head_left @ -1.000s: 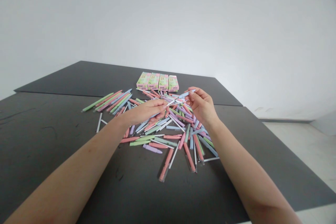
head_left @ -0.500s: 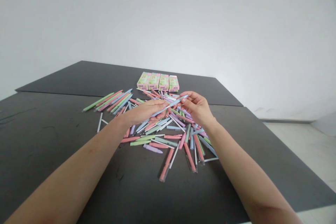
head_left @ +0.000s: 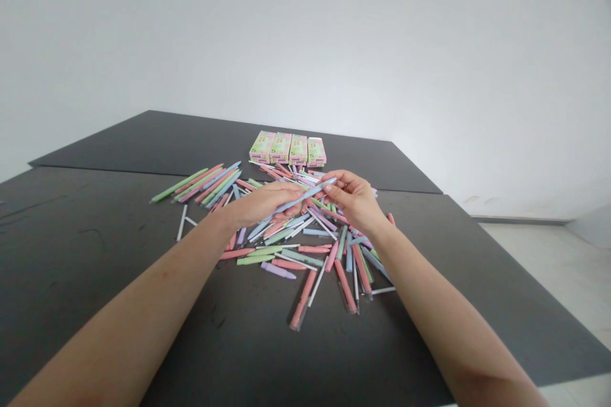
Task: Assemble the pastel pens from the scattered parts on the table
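A light blue pen [head_left: 312,191] slants between my two hands above a heap of pen parts. The fingers of my left hand [head_left: 267,201] are closed round its lower barrel, which pokes out below the thumb. My right hand [head_left: 354,198] pinches the upper end between thumb and fingers. The two blue sections look joined or nearly so; I cannot tell if they are fully seated. Beneath the hands lie pastel barrels, such as a red barrel [head_left: 302,299] and a purple piece [head_left: 278,271], mixed with thin white refills [head_left: 318,281].
Left of the heap, several whole-looking pens [head_left: 203,183] in green, red and blue lie side by side. Several green and pink boxes [head_left: 280,148] stand in a row at the back of the black table [head_left: 95,280]. A pale wall rises behind.
My right hand has moved slightly down and left, bringing the upper blue section onto the lower one. The white refill that showed between them is now covered. My left hand stays in place.
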Demonstrator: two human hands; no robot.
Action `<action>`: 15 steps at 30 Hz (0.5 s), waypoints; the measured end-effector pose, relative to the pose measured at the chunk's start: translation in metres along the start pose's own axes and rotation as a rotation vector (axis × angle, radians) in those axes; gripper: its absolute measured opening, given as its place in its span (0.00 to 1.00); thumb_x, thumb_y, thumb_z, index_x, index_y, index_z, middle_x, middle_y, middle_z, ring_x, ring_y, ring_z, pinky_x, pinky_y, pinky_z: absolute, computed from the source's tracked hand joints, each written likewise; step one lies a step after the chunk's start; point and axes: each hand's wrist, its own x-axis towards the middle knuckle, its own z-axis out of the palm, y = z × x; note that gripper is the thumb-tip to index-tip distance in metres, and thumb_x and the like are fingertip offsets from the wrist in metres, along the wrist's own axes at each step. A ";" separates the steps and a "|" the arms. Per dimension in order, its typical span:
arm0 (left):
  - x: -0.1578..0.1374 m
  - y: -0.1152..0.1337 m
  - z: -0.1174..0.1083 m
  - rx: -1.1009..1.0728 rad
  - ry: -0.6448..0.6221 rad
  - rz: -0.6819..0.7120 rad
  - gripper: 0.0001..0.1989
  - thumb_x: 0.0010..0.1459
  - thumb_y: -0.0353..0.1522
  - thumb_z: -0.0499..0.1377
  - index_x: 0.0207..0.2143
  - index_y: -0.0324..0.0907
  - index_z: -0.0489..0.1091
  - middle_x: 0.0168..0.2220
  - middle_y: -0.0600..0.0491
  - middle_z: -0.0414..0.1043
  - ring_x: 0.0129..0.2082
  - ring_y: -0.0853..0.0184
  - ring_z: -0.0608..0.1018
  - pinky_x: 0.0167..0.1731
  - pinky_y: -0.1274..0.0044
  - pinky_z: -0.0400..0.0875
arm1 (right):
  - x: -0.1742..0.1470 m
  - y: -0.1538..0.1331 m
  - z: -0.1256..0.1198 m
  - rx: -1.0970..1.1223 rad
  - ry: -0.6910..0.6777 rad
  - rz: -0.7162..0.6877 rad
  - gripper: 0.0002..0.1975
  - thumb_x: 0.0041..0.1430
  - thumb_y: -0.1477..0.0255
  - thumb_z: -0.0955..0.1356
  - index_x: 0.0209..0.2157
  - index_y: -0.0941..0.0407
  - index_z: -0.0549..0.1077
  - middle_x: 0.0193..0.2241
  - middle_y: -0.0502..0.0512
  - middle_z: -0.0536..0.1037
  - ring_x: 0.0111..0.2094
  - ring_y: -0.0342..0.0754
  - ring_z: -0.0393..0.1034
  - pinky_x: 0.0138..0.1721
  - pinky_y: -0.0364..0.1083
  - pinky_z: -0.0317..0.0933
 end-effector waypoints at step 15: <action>-0.001 0.004 0.003 -0.171 -0.024 -0.069 0.07 0.59 0.31 0.54 0.32 0.36 0.68 0.20 0.58 0.59 0.17 0.77 0.58 0.17 0.79 0.50 | 0.000 0.001 -0.001 -0.046 -0.025 -0.015 0.13 0.46 0.67 0.77 0.34 0.56 0.76 0.25 0.49 0.79 0.27 0.41 0.74 0.31 0.41 0.69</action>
